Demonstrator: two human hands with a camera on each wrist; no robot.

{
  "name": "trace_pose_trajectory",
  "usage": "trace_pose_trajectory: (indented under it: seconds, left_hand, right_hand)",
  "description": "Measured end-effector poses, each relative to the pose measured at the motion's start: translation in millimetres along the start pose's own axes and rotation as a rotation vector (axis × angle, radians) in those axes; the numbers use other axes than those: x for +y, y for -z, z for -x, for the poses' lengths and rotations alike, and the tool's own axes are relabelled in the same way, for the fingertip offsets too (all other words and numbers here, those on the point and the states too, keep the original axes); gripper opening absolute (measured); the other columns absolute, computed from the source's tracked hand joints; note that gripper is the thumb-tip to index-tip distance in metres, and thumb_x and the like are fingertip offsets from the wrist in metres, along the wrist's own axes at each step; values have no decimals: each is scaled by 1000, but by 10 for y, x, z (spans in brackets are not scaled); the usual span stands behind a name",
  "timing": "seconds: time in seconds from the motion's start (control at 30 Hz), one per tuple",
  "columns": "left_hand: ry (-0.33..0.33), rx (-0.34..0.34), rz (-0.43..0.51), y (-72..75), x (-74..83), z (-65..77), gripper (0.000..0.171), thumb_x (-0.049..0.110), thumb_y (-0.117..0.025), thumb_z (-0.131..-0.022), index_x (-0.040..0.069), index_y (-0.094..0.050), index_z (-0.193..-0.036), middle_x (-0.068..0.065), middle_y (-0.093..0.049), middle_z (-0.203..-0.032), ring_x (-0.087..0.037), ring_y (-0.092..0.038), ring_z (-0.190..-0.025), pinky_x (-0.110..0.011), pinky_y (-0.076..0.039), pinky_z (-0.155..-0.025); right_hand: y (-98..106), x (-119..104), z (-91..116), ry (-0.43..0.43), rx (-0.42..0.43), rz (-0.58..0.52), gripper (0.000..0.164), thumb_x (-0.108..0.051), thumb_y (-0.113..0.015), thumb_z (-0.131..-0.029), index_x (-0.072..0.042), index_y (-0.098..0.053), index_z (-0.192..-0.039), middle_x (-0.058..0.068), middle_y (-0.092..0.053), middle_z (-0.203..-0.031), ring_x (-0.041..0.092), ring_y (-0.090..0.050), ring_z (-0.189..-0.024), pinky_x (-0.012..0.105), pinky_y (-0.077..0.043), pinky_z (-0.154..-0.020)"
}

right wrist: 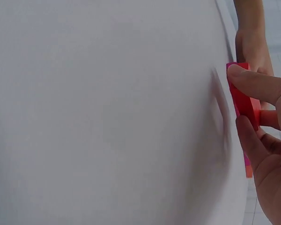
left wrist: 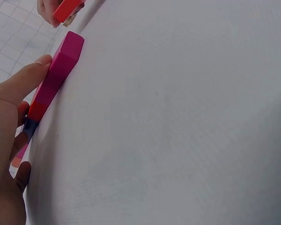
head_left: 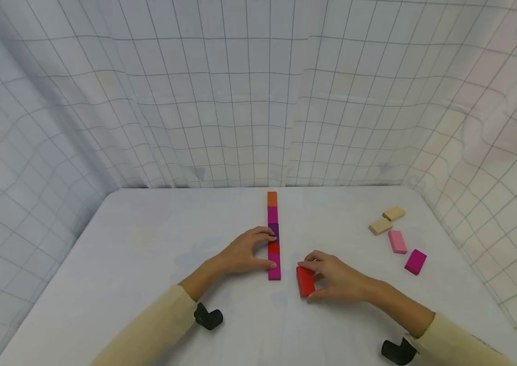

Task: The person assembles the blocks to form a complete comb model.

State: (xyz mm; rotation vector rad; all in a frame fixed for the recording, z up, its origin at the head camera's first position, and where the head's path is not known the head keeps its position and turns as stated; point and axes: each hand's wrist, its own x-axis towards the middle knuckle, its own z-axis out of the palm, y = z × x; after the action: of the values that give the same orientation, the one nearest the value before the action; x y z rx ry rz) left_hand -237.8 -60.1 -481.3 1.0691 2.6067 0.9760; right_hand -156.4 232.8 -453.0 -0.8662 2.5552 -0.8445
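Observation:
A straight row of coloured blocks lies on the white table: an orange block (head_left: 272,199) at the far end, then a magenta one, a purple block (head_left: 274,230), a red one, and a magenta block (head_left: 274,273) nearest me. My left hand (head_left: 246,251) rests along the row, thumb at the near magenta block (left wrist: 63,65) and spread fingertips around the purple and red blocks. To the right of the row, my right hand (head_left: 338,279) pinches a loose red block (head_left: 305,281) between thumb and fingers. That red block (right wrist: 243,96) is tilted slightly in the right wrist view.
Over on the right side lie two beige blocks (head_left: 381,226), a pink block (head_left: 397,242) and another magenta block (head_left: 416,262). A gridded white curtain (head_left: 258,101) hangs behind and along both sides of the table (head_left: 148,229).

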Motion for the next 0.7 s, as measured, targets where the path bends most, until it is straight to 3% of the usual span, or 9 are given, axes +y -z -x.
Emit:
trace_pose_trajectory:
  seconds: [0.23, 0.47, 0.7]
  left_hand:
    - [-16, 4, -1, -6, -33, 5, 65, 43, -81, -88, 8, -64, -140, -4, -52, -148, -26, -44, -140, -49, -36, -116]
    - [-41, 22, -8, -11, -75, 9, 64, 40, -83, -87, 7, -65, -139, -2, -53, -146, -24, -45, -139, -47, -35, -117]
    - [-43, 25, 14, -25, -47, -16, 65, 40, -83, -87, 7, -65, -139, -3, -53, -147, -25, -45, -140, -48, -35, -117]
  right_hand:
    - [-169, -166, -138, 61, -22, 13, 68, -33, -90, -83, -7, -63, -139, 0, -56, -128, 9, -59, -107, 18, -54, -87]
    - [-277, -289, -208, 88, -16, 54, 69, -39, -90, -82, -11, -62, -138, -1, -58, -130, 10, -56, -111, 22, -54, -90]
    - [-321, -294, -184, 142, 39, 99, 69, -43, -91, -80, -14, -61, -136, -5, -56, -125, 5, -56, -98, 20, -53, -84]
